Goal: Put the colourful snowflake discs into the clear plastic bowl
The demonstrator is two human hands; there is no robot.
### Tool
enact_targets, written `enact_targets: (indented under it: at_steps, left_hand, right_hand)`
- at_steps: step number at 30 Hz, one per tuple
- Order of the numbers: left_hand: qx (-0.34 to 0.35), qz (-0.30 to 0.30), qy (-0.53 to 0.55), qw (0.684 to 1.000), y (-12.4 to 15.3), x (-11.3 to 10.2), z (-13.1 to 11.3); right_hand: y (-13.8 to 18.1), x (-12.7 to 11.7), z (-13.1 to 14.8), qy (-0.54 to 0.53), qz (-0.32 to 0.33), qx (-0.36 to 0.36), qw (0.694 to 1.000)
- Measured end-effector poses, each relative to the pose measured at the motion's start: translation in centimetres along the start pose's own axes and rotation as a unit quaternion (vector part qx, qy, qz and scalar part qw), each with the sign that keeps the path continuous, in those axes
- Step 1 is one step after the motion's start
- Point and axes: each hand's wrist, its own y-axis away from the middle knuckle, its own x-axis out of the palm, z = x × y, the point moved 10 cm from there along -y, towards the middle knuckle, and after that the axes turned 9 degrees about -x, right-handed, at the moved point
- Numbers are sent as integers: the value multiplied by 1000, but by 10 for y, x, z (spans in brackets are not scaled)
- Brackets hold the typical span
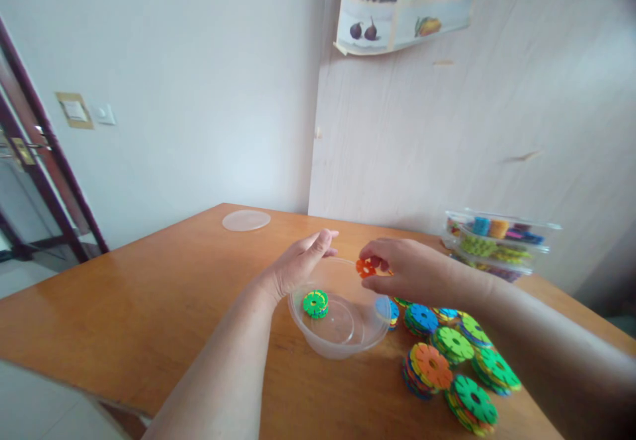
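A clear round plastic bowl (338, 350) stands on the table, with a small stack of green and yellow slotted discs (315, 304) inside at its left. My left hand (304, 260) is at the bowl's far left rim, fingers stretched out and holding nothing; whether it touches the rim I cannot tell. Over the right side of the bowl, my right hand (392, 264) grips an orange slotted disc (366, 268) between thumb and fingers. Anything behind that disc is mostly hidden by the fingers. Several disc stacks, among them an orange-topped stack (431, 367), stand right of the bowl.
A flat round lid (246, 220) lies near the table's far left edge. Stacked clear boxes (501, 244) of colourful pieces stand at the back right. The wooden table (199, 294) meets the wall behind, where a fruit poster (402, 9) hangs.
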Motion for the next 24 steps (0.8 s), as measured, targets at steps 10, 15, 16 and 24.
enact_targets:
  at_steps: [10, 15, 16, 24]
  left_hand:
    - [-1, 14, 4, 1000, 2, 1, -4]
    - [11, 14, 26, 1000, 0, 2, -3]
    - [15, 14, 26, 999, 0, 2, -3]
    - [16, 14, 26, 999, -3, 2, 3]
  right_hand:
    - [-48, 46, 63, -23, 68, -67, 995]
    - [-37, 57, 92, -32, 182, -121, 975]
    - [-35, 62, 98, -35, 208, -131, 969]
    - [-42, 71, 89, -14, 221, -86, 971]
